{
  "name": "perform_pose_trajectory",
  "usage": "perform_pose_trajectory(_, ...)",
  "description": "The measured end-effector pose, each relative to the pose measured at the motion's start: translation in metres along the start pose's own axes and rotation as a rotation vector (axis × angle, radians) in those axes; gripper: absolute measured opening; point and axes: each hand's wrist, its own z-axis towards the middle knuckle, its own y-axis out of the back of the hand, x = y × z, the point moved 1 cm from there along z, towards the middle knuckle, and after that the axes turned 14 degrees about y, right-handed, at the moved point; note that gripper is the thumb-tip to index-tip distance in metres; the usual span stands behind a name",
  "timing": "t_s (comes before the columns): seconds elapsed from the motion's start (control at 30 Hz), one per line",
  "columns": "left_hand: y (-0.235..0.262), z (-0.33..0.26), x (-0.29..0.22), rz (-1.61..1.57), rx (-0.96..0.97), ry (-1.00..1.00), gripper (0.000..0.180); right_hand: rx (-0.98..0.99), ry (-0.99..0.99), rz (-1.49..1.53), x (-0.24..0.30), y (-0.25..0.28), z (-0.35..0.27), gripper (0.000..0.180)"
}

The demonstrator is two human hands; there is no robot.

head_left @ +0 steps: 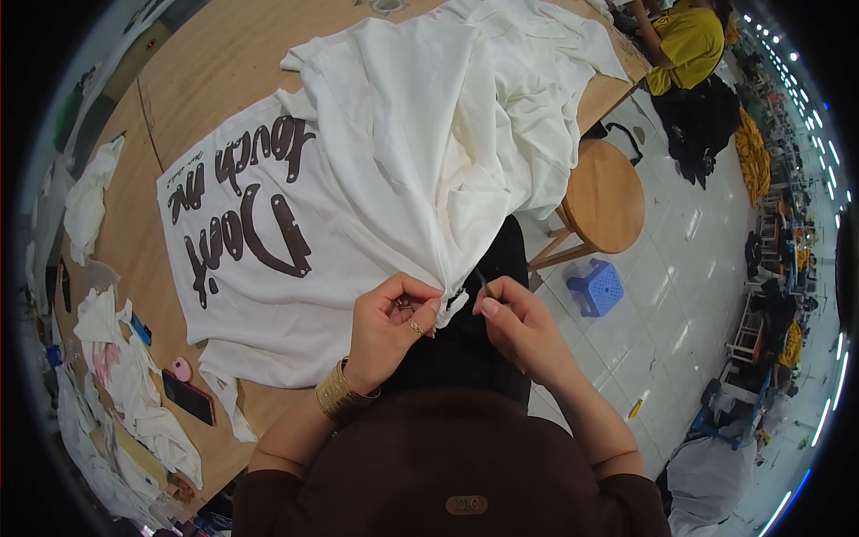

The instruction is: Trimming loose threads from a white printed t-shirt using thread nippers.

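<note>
Dark brown short-sleeved top [465, 456] nearest; white, dark-lettered fabric [385, 107] pinched beyond it

Your bare left hand [385, 327] has thumb and fingers closed on the fabric's gathered edge above your lap; the rest spreads over the tan wooden table [206, 58]. Your bare right hand [526, 331] pinches a slim dark tool [484, 284] just beside that edge.

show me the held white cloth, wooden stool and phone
Held white cloth [398, 170]: head view, plain middle
Wooden stool [605, 197]: head view, round seat
Phone [189, 397]: head view, dark upper face
</note>
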Motion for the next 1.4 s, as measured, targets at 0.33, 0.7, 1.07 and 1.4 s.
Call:
perform_pose_trajectory(0.33,-0.001,0.001,0.000,0.109,-0.042,-0.038,0.009,-0.164,0.155,-0.029,-0.011,-0.013,0.024,0.017)
perform_pose_trajectory(0.7,0.007,-0.003,-0.018,-0.062,-0.011,0.116,0.011,-0.180,0.554,-0.336,0.001,-0.016,0.030,0.011)
perform_pose_trajectory(1.07,0.020,-0.010,-0.041,0.094,-0.029,0.114,0.013,-0.189,0.923,-0.661,0.007,-0.018,0.036,0.023)
perform_pose_trajectory(1.4,0.019,-0.006,-0.046,0.115,-0.005,0.055,0.012,-0.114,0.952,-0.692,0.001,-0.018,0.039,0.021)
